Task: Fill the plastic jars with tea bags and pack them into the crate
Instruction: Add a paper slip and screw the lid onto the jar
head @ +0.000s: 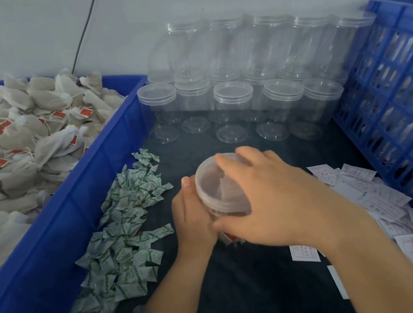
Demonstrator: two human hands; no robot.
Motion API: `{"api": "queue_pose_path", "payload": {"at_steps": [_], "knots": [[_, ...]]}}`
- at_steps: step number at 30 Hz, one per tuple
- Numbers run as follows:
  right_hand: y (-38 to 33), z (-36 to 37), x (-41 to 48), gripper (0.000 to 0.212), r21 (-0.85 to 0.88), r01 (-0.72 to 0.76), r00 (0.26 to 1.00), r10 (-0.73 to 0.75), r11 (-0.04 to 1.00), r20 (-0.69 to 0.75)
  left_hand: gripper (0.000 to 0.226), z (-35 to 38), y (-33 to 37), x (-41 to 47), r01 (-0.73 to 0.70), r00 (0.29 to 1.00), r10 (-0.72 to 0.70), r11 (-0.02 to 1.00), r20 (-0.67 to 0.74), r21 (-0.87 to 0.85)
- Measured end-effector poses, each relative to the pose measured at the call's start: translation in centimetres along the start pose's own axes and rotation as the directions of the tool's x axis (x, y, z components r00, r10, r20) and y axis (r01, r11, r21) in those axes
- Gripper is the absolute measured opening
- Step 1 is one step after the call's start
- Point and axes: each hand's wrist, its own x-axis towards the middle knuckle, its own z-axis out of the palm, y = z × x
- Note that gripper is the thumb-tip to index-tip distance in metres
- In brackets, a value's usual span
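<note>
A clear plastic jar point(213, 196) with tea bags inside stands on the dark table at the centre. My left hand point(192, 214) grips its side from the left. My right hand point(270, 194) curls over its clear lid, fingers round the rim. A blue bin point(88, 182) on the left holds a heap of white tea bags point(12, 143) with red tags. Several empty lidded jars point(234, 101) stand stacked at the back. The slatted blue crate point(398, 108) stands at the right.
A strip of small green-and-white sachets point(122, 234) lies along the bin's wall. White paper slips point(373, 198) are spread beside the crate. A dark cable point(86, 28) runs down the grey wall behind.
</note>
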Motion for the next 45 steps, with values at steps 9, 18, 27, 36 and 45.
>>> {"api": "queue_pose_path", "payload": {"at_steps": [9, 18, 27, 36, 45], "knots": [[0.6, 0.0, 0.7, 0.08, 0.149, 0.033, 0.996, -0.021, 0.988, -0.083, 0.062, -0.3, -0.3, 0.5, 0.056, 0.989, -0.04, 0.992, 0.142, -0.113], [0.2, 0.5, 0.2, 0.083, 0.029, 0.164, 0.985, -0.162, 0.986, -0.058, 0.058, 0.1, 0.2, -0.4, -0.103, 0.988, 0.104, 0.995, 0.118, -0.015], [4.2, 0.5, 2.0, 0.064, 0.512, 0.143, 0.99, -0.115, 0.847, -0.087, 0.077, -1.7, 0.7, 1.1, 0.167, 0.74, -0.063, 0.982, 0.67, -0.092], [1.8, 2.6, 2.4, 0.062, 0.373, 0.05, 0.951, 0.07, 0.927, -0.303, 0.088, -0.8, 0.9, -0.5, 0.0, 0.896, -0.076, 0.985, 0.438, 0.17], [2.7, 2.1, 1.9, 0.059, 0.26, 0.153, 0.954, -0.074, 0.953, -0.29, 0.08, -0.4, 1.7, -0.1, 0.01, 0.838, -0.069, 0.994, 0.541, 0.111]]}}
